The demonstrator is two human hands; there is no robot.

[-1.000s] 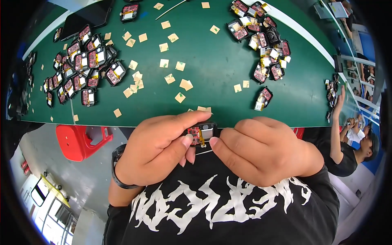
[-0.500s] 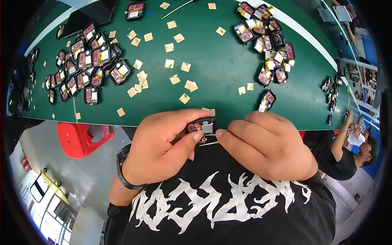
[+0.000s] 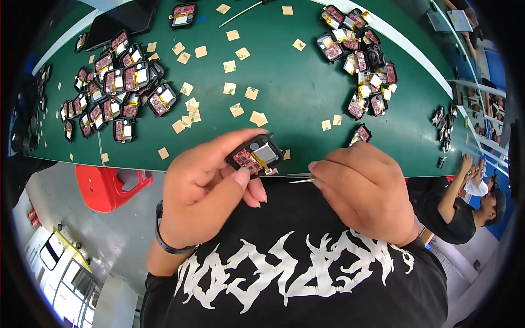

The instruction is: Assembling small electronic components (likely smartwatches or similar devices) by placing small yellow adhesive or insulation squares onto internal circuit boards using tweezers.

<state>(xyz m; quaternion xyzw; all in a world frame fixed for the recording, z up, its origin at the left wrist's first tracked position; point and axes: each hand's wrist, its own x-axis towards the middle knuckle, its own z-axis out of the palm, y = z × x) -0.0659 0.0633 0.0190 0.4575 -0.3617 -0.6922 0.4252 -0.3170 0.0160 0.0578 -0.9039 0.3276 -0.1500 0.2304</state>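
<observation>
My left hand (image 3: 199, 186) holds a black casing (image 3: 235, 158) tilted over the near edge of the green surface (image 3: 298, 98), fingers wrapped behind it and thumb against its lower side. The casing is open toward me: inside it I see a red circuit board (image 3: 247, 162) at lower left, a silvery battery (image 3: 264, 153) at upper right, and a yellow strip (image 3: 262, 164) along the seam between them. The fingers of my right hand (image 3: 363, 188) are pinched narrow on a thin pointed metal tool (image 3: 301, 181), its tips near the casing but apart from it. Just beyond that hand lies another casing (image 3: 361, 133), partly hidden. A left heap (image 3: 128, 82) and a right heap (image 3: 358, 63) hold more open casings with boards and batteries in them, tan squares (image 3: 229, 88) scattered between
</observation>
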